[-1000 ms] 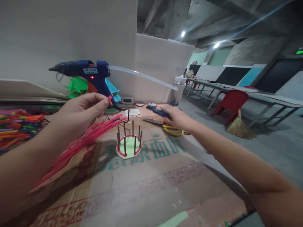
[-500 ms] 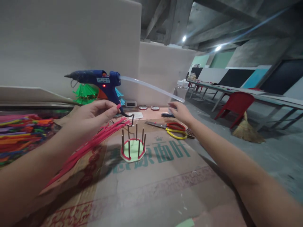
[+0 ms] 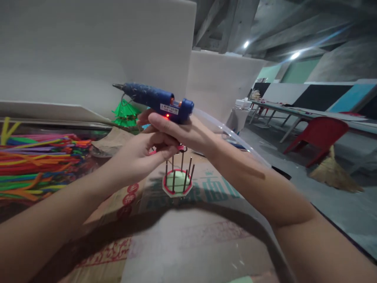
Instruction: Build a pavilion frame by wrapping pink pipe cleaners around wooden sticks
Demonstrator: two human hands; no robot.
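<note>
My right hand (image 3: 191, 131) is wrapped round the handle of a blue hot glue gun (image 3: 150, 96), whose red light is lit. The gun's nozzle points left, and a long clear glue stick (image 3: 226, 127) trails from its back over my right forearm. Just below, my left hand (image 3: 147, 151) pinches the end of a pink strip (image 3: 183, 148), mostly hidden by my fingers. Under both hands, on the cardboard, stands a small octagonal base (image 3: 177, 187) with a pale green middle, a red edging and several thin upright brown sticks.
Bundles of colourful fuzzy stems (image 3: 38, 161) lie at the left, beside a torn brown paper piece (image 3: 113, 139). A green pleated paper piece (image 3: 126, 113) stands behind the gun. Printed cardboard (image 3: 182, 236) covers the work surface. A red chair (image 3: 321, 135) and a straw broom (image 3: 332, 171) are at the right.
My right hand has crossed leftward from near the scissors and taken hold of the glue gun. My left hand keeps its pinch on the pink strip, now close beside it. The view has shifted left.
</note>
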